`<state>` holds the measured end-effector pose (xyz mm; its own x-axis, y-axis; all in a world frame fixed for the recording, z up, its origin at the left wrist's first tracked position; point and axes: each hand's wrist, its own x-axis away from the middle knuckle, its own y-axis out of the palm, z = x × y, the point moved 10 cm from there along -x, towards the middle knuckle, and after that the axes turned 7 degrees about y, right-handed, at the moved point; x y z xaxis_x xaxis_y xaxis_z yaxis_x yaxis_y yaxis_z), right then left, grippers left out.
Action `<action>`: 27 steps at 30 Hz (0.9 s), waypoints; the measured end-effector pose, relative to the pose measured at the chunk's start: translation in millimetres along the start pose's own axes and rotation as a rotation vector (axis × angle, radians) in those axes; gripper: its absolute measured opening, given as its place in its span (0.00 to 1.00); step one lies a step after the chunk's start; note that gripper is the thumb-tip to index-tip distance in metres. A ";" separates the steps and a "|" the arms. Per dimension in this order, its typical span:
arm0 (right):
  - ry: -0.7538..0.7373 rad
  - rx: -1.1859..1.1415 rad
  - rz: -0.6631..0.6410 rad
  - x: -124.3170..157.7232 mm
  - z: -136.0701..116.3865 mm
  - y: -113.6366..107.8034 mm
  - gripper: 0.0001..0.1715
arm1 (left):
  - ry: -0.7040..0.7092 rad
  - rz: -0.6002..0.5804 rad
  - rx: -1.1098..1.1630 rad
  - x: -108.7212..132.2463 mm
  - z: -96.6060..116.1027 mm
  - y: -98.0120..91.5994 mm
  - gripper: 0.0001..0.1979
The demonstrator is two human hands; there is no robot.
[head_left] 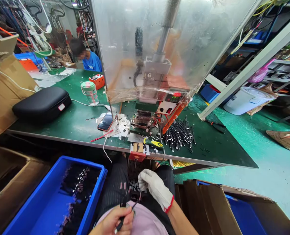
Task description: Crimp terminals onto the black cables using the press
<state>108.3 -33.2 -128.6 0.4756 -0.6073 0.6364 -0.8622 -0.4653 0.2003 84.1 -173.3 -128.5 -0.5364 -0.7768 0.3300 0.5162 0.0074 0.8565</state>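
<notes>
Low in the head view, my bare left hand (pixel 120 219) is closed around a few short black cables (pixel 122 199). Thin reddish and white wire ends show on some of them. My right hand (pixel 154 186), in a white knitted glove with a red cuff, is just above and to the right. Its fingers are pinched together near a wire end; whether anything is between them I cannot make out. Ahead of both hands stands a press machine (pixel 145 119) behind a clear shield. To its right lies a pile of black cables (pixel 180 134).
A blue bin (pixel 82 160) with bundled cables sits at my left, beside a cardboard box (pixel 40 166). Another carton (pixel 208 199) is at my right. A putty knife (pixel 153 143), phone (pixel 105 121), black case (pixel 43 103) and jar (pixel 90 93) lie on the green table. A person in blue sits beyond.
</notes>
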 end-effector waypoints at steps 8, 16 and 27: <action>-0.031 0.772 -0.325 38.8 -23.9 58.7 0.14 | -0.086 0.024 0.005 0.3 2.6 13.8 0.21; -0.070 0.811 -0.231 35.5 -24.0 57.3 0.10 | -0.102 0.087 -0.060 -1.3 0.3 7.6 0.22; -0.095 0.555 -0.368 35.4 -7.8 51.4 0.09 | -0.018 0.131 -0.274 -5.4 6.0 -4.4 0.26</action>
<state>79.5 -73.5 -90.0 0.7566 -0.3879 0.5263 -0.4351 -0.8996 -0.0376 80.8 -165.4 -131.6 -0.4639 -0.7692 0.4395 0.7411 -0.0652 0.6682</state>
